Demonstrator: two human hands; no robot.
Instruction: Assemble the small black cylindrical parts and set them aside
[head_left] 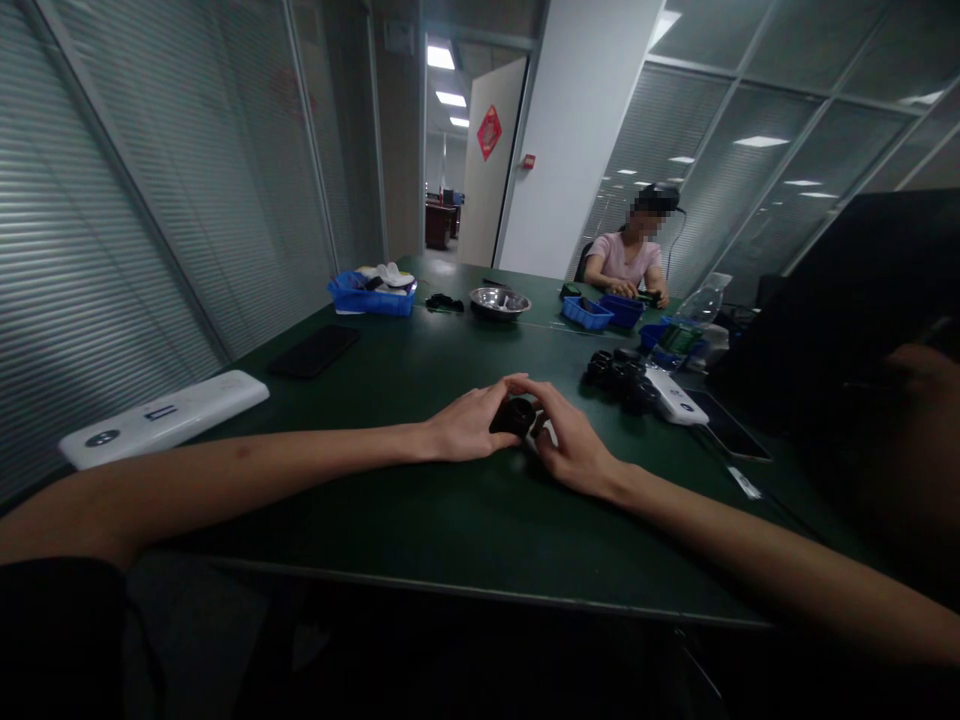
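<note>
At the green table (pixel 420 520), the small black part (pixel 519 413) sits cupped: left hand (pixel 474 424) gripping from its left, right hand (pixel 571 440), fingers bent, gripping its right side (long axis? can't tell).

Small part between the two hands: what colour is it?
The small part looks black, showing best in the head view, the only one.
</note>
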